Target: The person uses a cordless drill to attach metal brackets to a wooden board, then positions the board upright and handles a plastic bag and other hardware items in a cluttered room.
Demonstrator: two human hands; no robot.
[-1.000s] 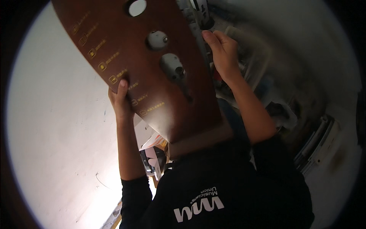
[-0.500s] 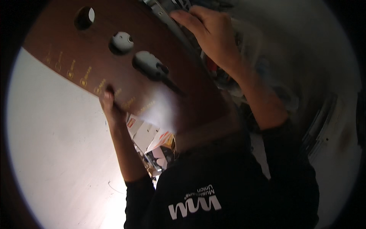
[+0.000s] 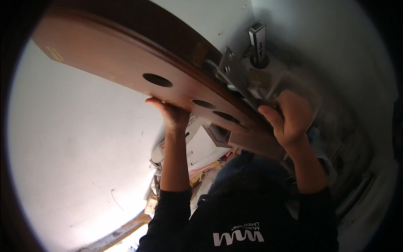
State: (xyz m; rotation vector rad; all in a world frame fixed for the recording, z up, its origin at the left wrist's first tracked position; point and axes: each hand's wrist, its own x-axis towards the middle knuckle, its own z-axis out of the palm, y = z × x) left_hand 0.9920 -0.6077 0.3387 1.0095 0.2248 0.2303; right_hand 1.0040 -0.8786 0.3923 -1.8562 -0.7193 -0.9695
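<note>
Beside the big pale wall (image 3: 92,126), a long brown board (image 3: 113,69) with three dark holes was tilted up in the air, its high end at the left and its low end near the black shirt (image 3: 239,214), while a white box (image 3: 205,147) showed below its bottom edge. The left hand (image 3: 174,117) touched that bottom edge from below, but its fingers were partly hidden, so I could not tell how they gripped. Near the board's low end, the right hand (image 3: 289,115) was curled around a grey metal piece (image 3: 237,75).
</note>
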